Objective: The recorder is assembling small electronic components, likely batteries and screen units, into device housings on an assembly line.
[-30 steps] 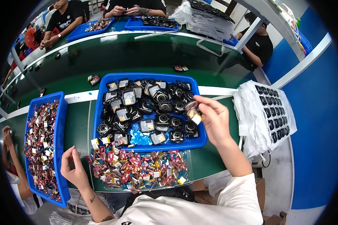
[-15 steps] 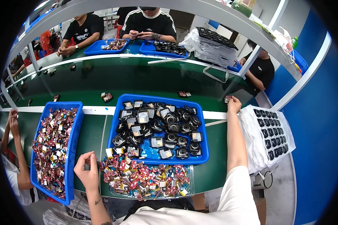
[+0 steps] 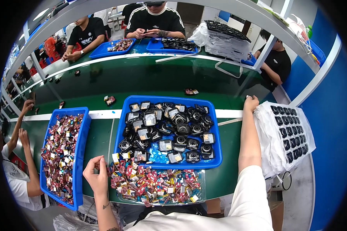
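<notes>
My left hand (image 3: 96,175) is raised between two blue trays, thumb and fingers pinched together; anything between the fingertips is too small to make out. My right arm stretches forward, and my right hand (image 3: 251,103) is over the near edge of the green belt with fingers curled; what they hold, if anything, is hidden. In front of me a blue tray (image 3: 218,154) holds black watch cases (image 3: 182,129), several with pale modules in them. Against its near side lies a clear tray of small red, white and yellow electronic modules (image 3: 158,184).
A second blue tray (image 3: 78,184) full of similar modules stands at left, beside a co-worker's arms (image 3: 32,169). At right is a wrapped stack of black-slotted trays (image 3: 289,134). Modules and a watch part (image 3: 110,100) lie on the green belt (image 3: 150,81). Co-workers sit opposite; a white frame arches above.
My right hand has moved right, and the red-and-white module seen at its fingertips no longer shows. The left co-worker's hand has reached farther toward the belt. The whole view has shifted slightly.
</notes>
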The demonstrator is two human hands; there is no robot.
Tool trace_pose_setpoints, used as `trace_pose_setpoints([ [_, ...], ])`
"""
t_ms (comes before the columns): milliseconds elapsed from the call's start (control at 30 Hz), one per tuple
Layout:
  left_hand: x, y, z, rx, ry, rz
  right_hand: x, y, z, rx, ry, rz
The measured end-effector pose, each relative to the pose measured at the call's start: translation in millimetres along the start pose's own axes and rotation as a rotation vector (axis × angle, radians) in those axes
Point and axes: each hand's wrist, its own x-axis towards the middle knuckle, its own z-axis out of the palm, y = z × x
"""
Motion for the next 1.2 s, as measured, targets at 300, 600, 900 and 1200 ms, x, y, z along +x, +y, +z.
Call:
trace_pose_setpoints([
  [300, 4, -8, 5, -0.128, -0.027, -0.062, 26, 30, 2, 0.214, -0.022, -0.01],
  [600, 10, 19, -6, -0.038, -0.161, 0.109, 27, 37, 13, 0.184, -0.038, -0.04],
  [900, 15, 74, 28, 0.388, -0.438, 0.474, 35, 54, 27, 0.184, -0.015, -0.034],
  [1200, 28, 85, 11, -0.006, -0.598, 0.118, -3, 23, 18, 0.339, -0.217, -0.031],
])
